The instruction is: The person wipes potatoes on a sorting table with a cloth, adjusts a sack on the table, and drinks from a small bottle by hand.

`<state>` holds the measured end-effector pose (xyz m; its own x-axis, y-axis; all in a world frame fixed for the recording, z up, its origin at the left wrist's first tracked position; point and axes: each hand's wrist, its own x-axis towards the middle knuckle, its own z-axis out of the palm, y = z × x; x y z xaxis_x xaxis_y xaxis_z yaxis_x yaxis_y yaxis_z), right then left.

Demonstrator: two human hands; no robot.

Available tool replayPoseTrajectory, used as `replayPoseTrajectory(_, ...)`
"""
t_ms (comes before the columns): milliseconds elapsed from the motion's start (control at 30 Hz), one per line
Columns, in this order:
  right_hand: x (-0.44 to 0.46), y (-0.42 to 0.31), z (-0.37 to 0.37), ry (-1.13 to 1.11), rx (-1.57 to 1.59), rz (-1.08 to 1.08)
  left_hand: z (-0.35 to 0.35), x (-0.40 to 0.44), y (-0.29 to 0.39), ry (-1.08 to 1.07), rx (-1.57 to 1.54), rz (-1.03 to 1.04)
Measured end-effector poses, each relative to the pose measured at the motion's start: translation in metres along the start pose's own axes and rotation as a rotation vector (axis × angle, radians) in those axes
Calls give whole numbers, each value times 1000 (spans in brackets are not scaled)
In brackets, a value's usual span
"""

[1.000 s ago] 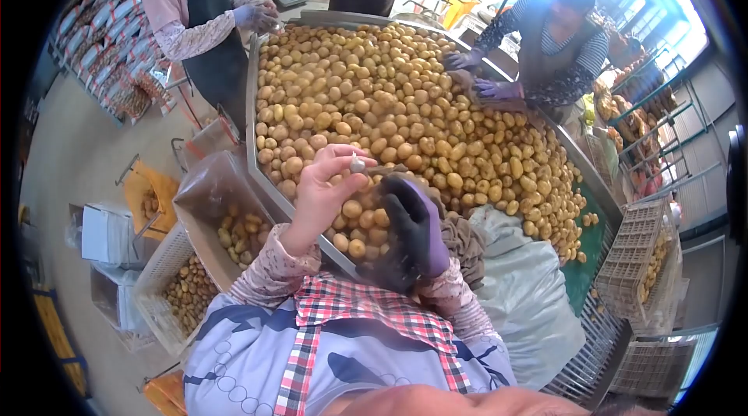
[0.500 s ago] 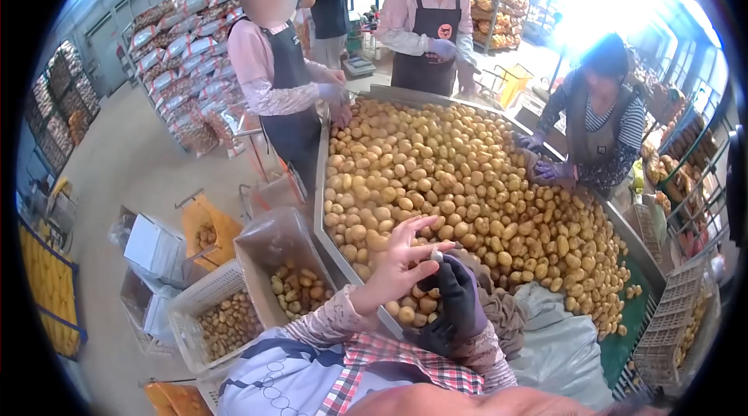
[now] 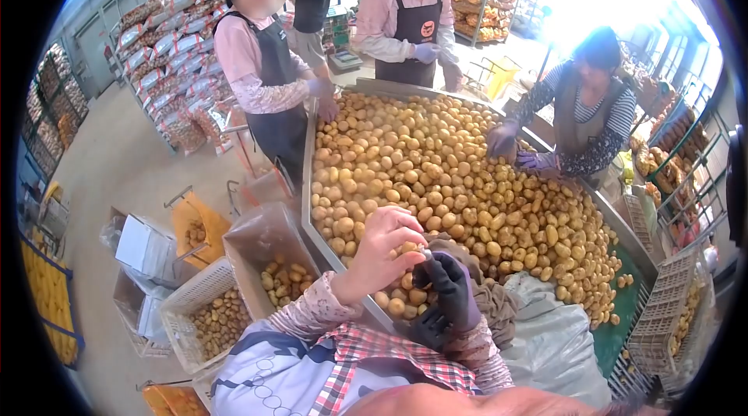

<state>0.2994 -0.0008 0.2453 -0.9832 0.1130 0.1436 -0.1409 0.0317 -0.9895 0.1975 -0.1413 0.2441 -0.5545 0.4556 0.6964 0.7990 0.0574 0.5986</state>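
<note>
My bare left hand (image 3: 383, 254) is over the near edge of a potato-filled sorting table, thumb and fingers pinched together at a small pale thing (image 3: 425, 253). It is too small to make out. My right hand (image 3: 450, 299), in a black and purple glove, meets it there with bent fingers, its fingertips at the same pale thing. Beneath and beyond both hands lie many potatoes (image 3: 421, 174). A brown crumpled cloth (image 3: 495, 307) lies just right of my right hand, beside a grey plastic sack (image 3: 549, 346).
The metal table rim (image 3: 312, 217) runs along the left. Crates and a lined box (image 3: 269, 241) of potatoes stand at left, another crate (image 3: 662, 322) at right. Across the table are co-workers; one's gloved hands (image 3: 538, 160) touch the potatoes. Stacked sacks (image 3: 175, 58) stand behind.
My left hand's fingers, spread before, have curled in around the small pale thing. The view has shifted slightly. The right-hand co-worker's hands have moved further in over the potatoes.
</note>
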Motion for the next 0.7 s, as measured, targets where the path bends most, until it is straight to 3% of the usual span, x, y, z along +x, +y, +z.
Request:
replayPoseTrajectory(200, -2, -2, 12, 42, 103, -49, -6, 7, 1, 19, 106, 68)
replayPoseTrajectory(267, -3, 1, 5, 25, -169, -310, -5, 4, 6, 10, 133, 60)
replayPoseTrajectory(333, 2, 8, -5, -60, -301, -340, -8, 6, 7, -21, 152, 84)
replayPoseTrajectory(400, -2, 16, -7, -102, -97, -118, -13, 5, 9, -64, 162, 83)
replayPoseTrajectory(467, 0, 22, -14, -138, -412, -525, -16, 8, 12, -81, 208, 114)
replayPoseTrajectory(600, -2, -5, -8, -18, 139, 209, -16, 9, 5, -98, 194, 60)
replayPoseTrajectory(633, -2, 6, -9, -24, 126, 138, -17, 10, 3, -110, 184, 58)
replayPoseTrajectory(700, -3, 17, -19, -142, -263, -167, -17, 12, 3, -143, 157, 51)
